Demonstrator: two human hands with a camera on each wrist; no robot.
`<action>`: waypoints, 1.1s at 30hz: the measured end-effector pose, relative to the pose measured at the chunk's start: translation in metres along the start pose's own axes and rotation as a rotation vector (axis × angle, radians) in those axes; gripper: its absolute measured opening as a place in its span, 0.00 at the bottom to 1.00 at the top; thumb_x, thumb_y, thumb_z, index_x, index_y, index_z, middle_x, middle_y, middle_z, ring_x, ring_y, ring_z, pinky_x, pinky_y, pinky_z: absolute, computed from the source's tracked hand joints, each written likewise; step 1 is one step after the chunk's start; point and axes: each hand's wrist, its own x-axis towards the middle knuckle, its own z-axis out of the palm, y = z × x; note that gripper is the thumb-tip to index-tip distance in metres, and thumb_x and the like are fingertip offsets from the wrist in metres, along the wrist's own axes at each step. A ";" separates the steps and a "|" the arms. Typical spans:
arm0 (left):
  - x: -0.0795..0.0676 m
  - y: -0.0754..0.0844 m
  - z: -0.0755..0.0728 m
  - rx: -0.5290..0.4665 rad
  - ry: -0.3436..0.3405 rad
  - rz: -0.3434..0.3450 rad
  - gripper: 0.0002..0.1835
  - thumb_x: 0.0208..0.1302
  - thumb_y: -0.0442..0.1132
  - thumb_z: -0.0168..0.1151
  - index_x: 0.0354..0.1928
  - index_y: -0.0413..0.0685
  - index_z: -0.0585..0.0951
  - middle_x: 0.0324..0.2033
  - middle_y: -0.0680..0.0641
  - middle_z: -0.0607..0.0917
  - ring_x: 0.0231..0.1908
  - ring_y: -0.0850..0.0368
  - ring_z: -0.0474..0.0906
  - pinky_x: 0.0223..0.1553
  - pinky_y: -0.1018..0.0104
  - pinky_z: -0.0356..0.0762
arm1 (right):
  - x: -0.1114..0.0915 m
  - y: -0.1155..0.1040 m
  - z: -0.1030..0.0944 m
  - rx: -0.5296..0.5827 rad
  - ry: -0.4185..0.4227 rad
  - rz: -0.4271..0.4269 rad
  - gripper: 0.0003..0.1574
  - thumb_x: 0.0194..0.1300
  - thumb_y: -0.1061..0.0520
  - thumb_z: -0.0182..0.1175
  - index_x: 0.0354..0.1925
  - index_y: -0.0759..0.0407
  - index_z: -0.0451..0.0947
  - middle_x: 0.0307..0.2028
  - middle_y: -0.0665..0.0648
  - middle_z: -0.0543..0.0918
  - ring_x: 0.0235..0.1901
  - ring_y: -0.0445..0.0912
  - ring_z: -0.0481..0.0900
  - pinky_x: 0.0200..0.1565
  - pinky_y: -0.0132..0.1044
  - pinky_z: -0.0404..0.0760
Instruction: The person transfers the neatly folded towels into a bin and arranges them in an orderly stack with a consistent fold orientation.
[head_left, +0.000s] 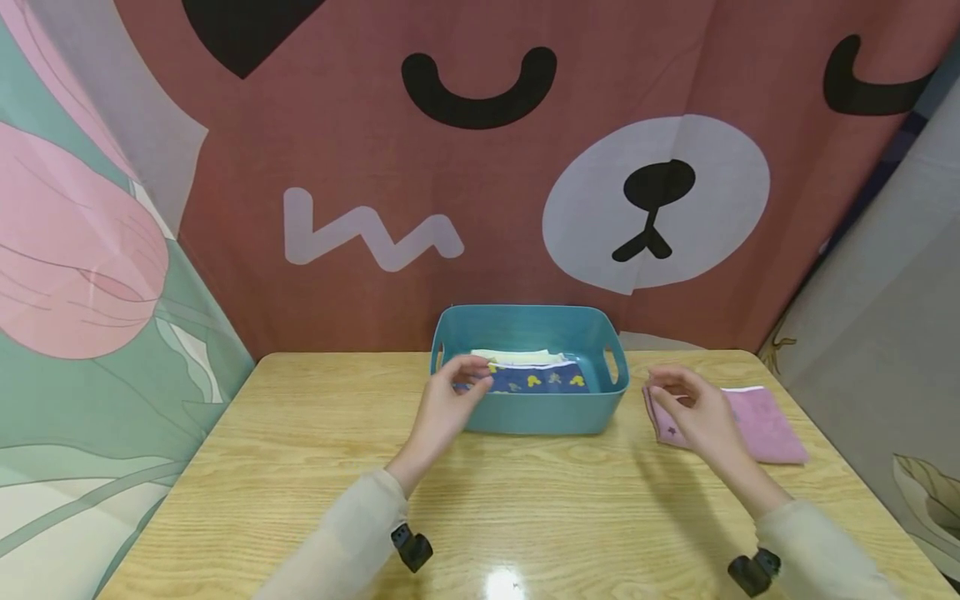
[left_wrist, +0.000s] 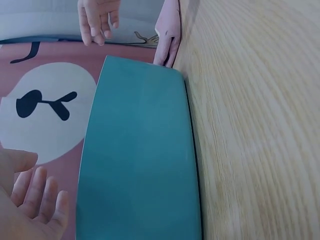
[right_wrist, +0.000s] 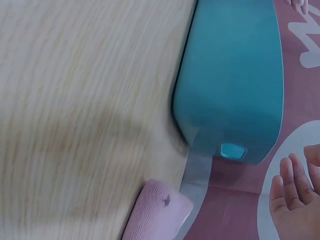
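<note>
Below my loose, empty left hand (head_left: 446, 398), the basket (head_left: 536, 416) likely keeps the blue cloth (head_left: 543, 380) tidy; beneath my right hand (head_left: 697, 410), equally relaxed and empty, lies the pink cloth (head_left: 768, 429), folded presumably for compactness.

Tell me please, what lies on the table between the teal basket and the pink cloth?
Nothing lies there: the head and right wrist views show a bare strip of wooden table between the teal basket and the pink cloth.
</note>
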 end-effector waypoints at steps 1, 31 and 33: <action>0.000 0.000 0.000 -0.001 -0.002 -0.002 0.10 0.58 0.34 0.64 0.43 0.50 0.81 0.37 0.51 0.83 0.37 0.58 0.77 0.37 0.65 0.73 | -0.001 0.002 -0.002 -0.007 -0.001 0.002 0.15 0.64 0.57 0.59 0.48 0.59 0.77 0.39 0.58 0.82 0.36 0.28 0.74 0.37 0.20 0.71; -0.024 0.013 0.030 -0.009 -0.146 -0.015 0.10 0.59 0.39 0.64 0.44 0.51 0.80 0.35 0.53 0.83 0.38 0.59 0.77 0.39 0.66 0.74 | -0.027 0.035 -0.036 -0.107 -0.011 -0.001 0.15 0.64 0.60 0.58 0.49 0.64 0.76 0.38 0.62 0.82 0.35 0.22 0.72 0.35 0.17 0.69; -0.025 0.014 0.033 0.010 -0.160 -0.019 0.11 0.60 0.39 0.63 0.44 0.50 0.80 0.35 0.55 0.83 0.37 0.61 0.77 0.39 0.67 0.75 | -0.028 0.037 -0.039 -0.107 -0.009 -0.002 0.15 0.64 0.61 0.58 0.49 0.65 0.76 0.37 0.61 0.83 0.35 0.22 0.72 0.35 0.17 0.69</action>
